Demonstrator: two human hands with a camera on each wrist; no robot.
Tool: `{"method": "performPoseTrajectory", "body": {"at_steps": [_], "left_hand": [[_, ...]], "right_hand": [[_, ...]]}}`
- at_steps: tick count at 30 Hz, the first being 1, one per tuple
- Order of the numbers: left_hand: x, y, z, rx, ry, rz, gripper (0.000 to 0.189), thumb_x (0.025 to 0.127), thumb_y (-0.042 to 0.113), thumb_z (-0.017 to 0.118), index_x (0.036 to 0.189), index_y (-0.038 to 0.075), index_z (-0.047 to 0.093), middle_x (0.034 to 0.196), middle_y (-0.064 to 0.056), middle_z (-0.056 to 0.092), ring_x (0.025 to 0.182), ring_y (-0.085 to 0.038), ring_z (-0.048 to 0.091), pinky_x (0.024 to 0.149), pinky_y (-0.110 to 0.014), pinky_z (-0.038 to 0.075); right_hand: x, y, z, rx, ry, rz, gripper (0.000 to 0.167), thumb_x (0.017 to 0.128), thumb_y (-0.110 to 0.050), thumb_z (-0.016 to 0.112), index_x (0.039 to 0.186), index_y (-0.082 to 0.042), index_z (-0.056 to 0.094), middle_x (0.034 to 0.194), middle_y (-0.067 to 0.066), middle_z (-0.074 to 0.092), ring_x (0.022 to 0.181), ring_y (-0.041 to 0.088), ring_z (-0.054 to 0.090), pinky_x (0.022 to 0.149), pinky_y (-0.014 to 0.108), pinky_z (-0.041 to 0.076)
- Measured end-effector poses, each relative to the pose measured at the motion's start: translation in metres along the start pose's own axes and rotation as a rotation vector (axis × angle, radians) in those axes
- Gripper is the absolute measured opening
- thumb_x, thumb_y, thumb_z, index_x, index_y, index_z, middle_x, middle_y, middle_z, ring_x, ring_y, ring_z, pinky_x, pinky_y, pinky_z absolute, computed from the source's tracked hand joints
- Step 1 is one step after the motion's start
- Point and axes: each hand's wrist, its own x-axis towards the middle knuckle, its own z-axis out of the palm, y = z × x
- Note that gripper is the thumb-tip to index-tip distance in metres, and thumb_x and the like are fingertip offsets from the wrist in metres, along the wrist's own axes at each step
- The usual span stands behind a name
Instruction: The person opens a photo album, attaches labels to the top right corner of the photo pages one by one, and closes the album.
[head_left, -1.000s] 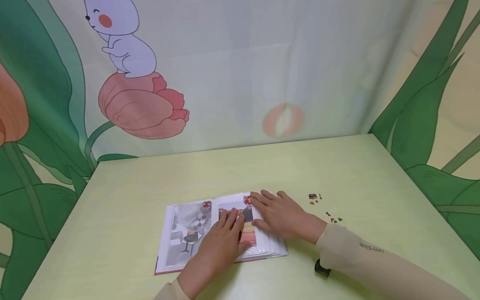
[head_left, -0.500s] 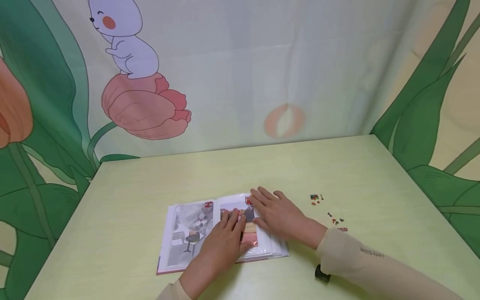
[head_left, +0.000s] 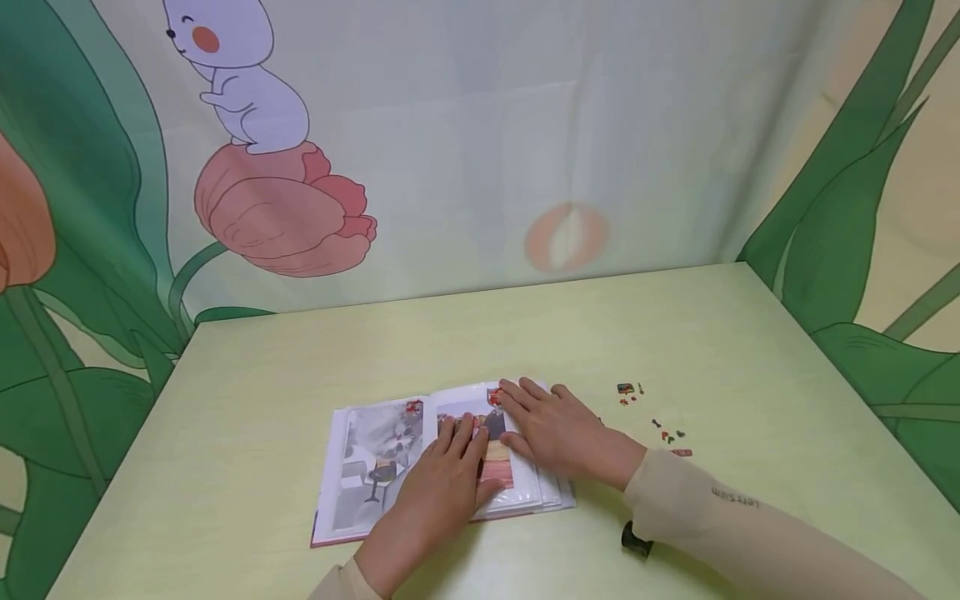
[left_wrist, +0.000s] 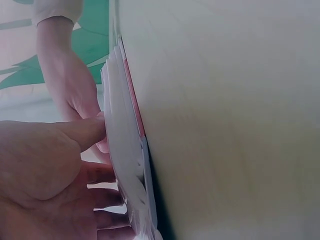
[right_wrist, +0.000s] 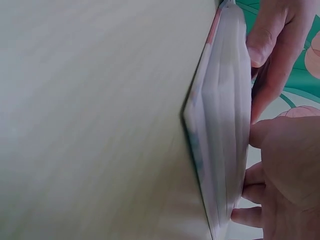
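An open photo album (head_left: 335, 517) with clear sleeves lies on the table in the head view. Its left page carries a greyish picture (head_left: 363, 504) with a red patch at its top corner. My left hand (head_left: 438, 487) rests with extended fingers on the right page, covering part of the colour picture (head_left: 497, 473) there. My right hand (head_left: 555, 425) lies spread along that page's right side, its fingertips by a red sticker (head_left: 494, 397) at the top corner. From the wrists, the fingers touch the top of the album's pages (right_wrist: 227, 110); neither hand grips anything.
Several tiny stickers or cut-outs (head_left: 626, 389) lie on the table right of the album, some close to the right sleeve (head_left: 720, 500). A small black device (head_left: 636, 542) sits under the right wrist. A printed curtain (head_left: 465, 167) hangs behind the table's far edge.
The head view shifts slightly. Both hands stay at nearly the same places on the album's right page.
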Motion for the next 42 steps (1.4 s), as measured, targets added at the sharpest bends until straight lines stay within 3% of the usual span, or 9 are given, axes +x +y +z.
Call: {"method": "performPoseTrajectory", "body": {"at_steps": [6,14,27,31,36,42], "left_hand": [[0.002,-0.001,0.000,0.007,0.011,0.007,0.069,0.102,0.042,0.063,0.150,-0.005,0.048,0.156,-0.027,0.042,0.145,-0.047,0.038,0.115,-0.051,0.039],[0.003,-0.001,0.000,-0.014,-0.010,0.001,0.070,0.101,0.044,0.065,0.150,-0.003,0.048,0.157,-0.026,0.042,0.145,-0.048,0.037,0.110,-0.054,0.044],[0.004,-0.004,-0.009,-0.156,-0.061,-0.024,0.082,0.093,0.047,0.074,0.153,-0.002,0.046,0.159,-0.026,0.038,0.146,-0.048,0.034,0.110,-0.059,0.041],[0.002,-0.003,-0.009,-0.212,-0.042,-0.033,0.078,0.091,0.043,0.078,0.149,-0.002,0.051,0.158,-0.028,0.037,0.146,-0.049,0.033,0.110,-0.062,0.040],[0.000,-0.005,-0.008,-0.181,0.023,-0.010,0.063,0.091,0.038,0.079,0.137,0.000,0.062,0.154,-0.026,0.043,0.144,-0.048,0.036,0.109,-0.062,0.042],[-0.007,-0.013,-0.010,-0.213,0.070,-0.035,0.057,0.095,0.033,0.076,0.140,0.001,0.061,0.154,-0.024,0.046,0.147,-0.048,0.034,0.111,-0.067,0.037]], "right_hand": [[0.003,0.002,0.000,0.019,-0.020,0.024,0.071,0.108,-0.054,0.040,0.164,-0.012,0.028,0.171,0.003,0.022,0.155,0.028,0.025,0.116,0.058,0.034],[0.007,0.006,0.001,0.017,0.022,0.040,0.073,0.107,-0.057,0.043,0.162,-0.010,0.034,0.168,0.005,0.030,0.152,0.028,0.033,0.114,0.059,0.036],[0.006,0.005,0.009,0.119,0.085,0.163,0.076,0.106,-0.055,0.048,0.159,-0.002,0.036,0.165,0.014,0.035,0.149,0.034,0.037,0.114,0.061,0.036],[0.001,0.012,0.011,0.153,0.152,0.204,0.070,0.106,-0.048,0.053,0.155,0.001,0.042,0.160,0.018,0.042,0.146,0.034,0.042,0.111,0.060,0.039],[-0.006,0.019,0.010,0.189,0.235,0.207,0.065,0.105,-0.042,0.059,0.150,0.003,0.048,0.155,0.020,0.048,0.142,0.035,0.046,0.107,0.059,0.043],[-0.012,0.023,0.007,0.205,0.251,0.231,0.066,0.105,-0.043,0.058,0.151,0.003,0.048,0.155,0.021,0.047,0.142,0.037,0.046,0.107,0.060,0.043]]}}
